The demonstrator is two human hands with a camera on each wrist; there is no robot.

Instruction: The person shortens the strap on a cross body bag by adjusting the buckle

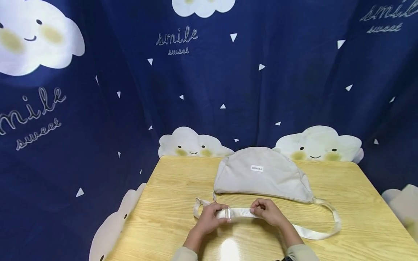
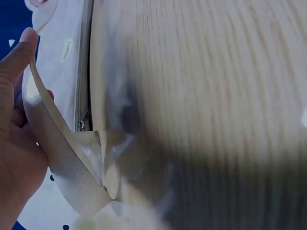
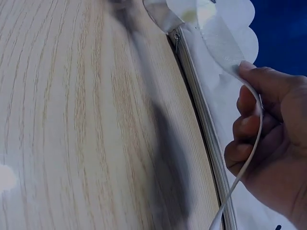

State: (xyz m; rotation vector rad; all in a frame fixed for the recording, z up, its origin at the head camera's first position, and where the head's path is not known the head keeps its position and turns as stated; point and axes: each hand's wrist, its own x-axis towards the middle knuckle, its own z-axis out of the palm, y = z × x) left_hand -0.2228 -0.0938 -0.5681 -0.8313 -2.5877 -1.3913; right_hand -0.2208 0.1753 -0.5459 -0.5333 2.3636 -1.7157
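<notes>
A pale, half-round shoulder bag (image 1: pixel 261 177) with a small FASHION label lies on the wooden table, its straight zipped edge toward the person. In front of it the bag's strap (image 1: pixel 243 212) is stretched between both hands. My left hand (image 1: pixel 210 217) grips the strap beside its rectangular buckle (image 1: pixel 229 213), thumb and fingers around the band. The right hand (image 1: pixel 267 212) pinches the strap a short way to the right of the buckle, with the other fingers curled, as the right wrist view shows. From there the strap (image 3: pixel 249 163) runs past the palm.
Right of the right hand, the strap's slack (image 1: pixel 315 233) loops over the wooden table (image 1: pixel 163 239) and back to the bag's corner. A dark blue curtain (image 1: pixel 209 83) with clouds and triangles hangs behind and beside the table. A bright reflection shines near the table's front.
</notes>
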